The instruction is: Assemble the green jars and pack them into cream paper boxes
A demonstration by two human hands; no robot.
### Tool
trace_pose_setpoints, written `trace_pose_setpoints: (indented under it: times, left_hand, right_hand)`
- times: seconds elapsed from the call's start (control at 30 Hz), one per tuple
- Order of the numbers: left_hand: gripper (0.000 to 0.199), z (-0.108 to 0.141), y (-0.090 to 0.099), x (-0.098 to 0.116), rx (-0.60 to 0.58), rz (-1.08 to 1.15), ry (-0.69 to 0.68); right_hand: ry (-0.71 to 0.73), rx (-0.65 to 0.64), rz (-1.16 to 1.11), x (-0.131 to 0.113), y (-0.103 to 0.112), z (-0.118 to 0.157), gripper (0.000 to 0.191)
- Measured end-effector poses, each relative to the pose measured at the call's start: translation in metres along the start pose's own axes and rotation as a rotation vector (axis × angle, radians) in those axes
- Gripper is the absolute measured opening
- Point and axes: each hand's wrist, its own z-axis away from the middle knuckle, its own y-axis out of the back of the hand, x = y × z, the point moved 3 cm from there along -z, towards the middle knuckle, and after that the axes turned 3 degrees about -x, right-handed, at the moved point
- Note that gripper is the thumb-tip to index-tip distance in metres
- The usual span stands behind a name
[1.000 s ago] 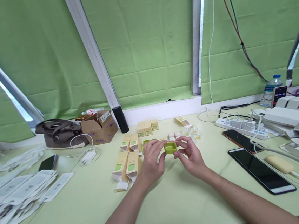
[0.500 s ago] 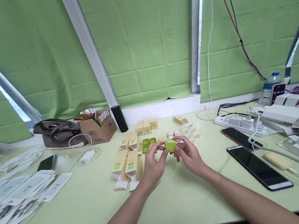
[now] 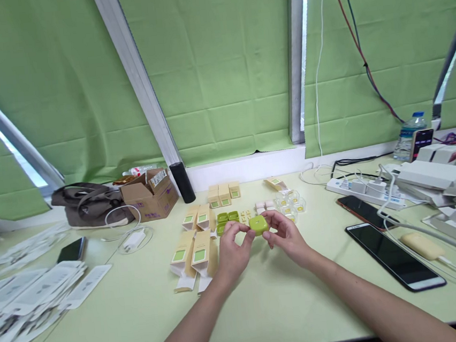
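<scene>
A small green case (image 3: 258, 225) is held above the table between both hands. My left hand (image 3: 236, 245) pinches its left side with thumb and fingers. On its right side the fingers of my right hand (image 3: 286, 237) grip it. Behind my left hand sit several green trays (image 3: 227, 218), partly covered by the fingers. Small yellowish pieces (image 3: 246, 215) lie just beyond the case. Round clear containers (image 3: 294, 200) and pale pink pieces (image 3: 264, 205) stand behind my right hand. Open tan boxes (image 3: 204, 254) lie left of my left hand.
Smaller tan boxes (image 3: 224, 194) stand near the wall, beside a black cylinder (image 3: 183, 182). A cardboard box (image 3: 150, 197) and a bag (image 3: 94, 204) are at the back left. Phones (image 3: 395, 255), cables and a power strip (image 3: 365, 192) lie right. White packaging (image 3: 33, 289) covers the far left.
The green case has tilted so more of its top shows, and it sits slightly further left and lower. Both hands still hold it, with the right fingers shifted a little.
</scene>
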Motion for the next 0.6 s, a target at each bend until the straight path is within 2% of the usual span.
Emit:
trace_pose_setpoints:
  times: [0.13, 0.27, 0.33, 0.4, 0.6]
  left_hand:
    - [0.023, 0.001, 0.006, 0.007, -0.02, -0.091, -0.141]
    - [0.053, 0.0, 0.01, 0.014, -0.141, -0.083, -0.258]
    - [0.063, 0.001, 0.008, 0.013, -0.233, -0.063, -0.255]
    - [0.064, 0.002, 0.006, 0.012, -0.291, -0.03, -0.233]
    - [0.041, -0.002, 0.0, 0.003, -0.262, 0.133, -0.104]
  right_hand:
    - [-0.077, -0.028, -0.145, -0.005, 0.0, 0.0, 0.045]
    - [-0.163, -0.029, -0.242, -0.002, 0.001, -0.001, 0.049]
    - [-0.177, -0.027, -0.236, 0.001, 0.001, -0.001, 0.05]
    - [-0.175, -0.023, -0.206, 0.003, 0.001, -0.001, 0.051]
    - [-0.179, -0.032, -0.132, 0.005, 0.0, -0.002, 0.049]
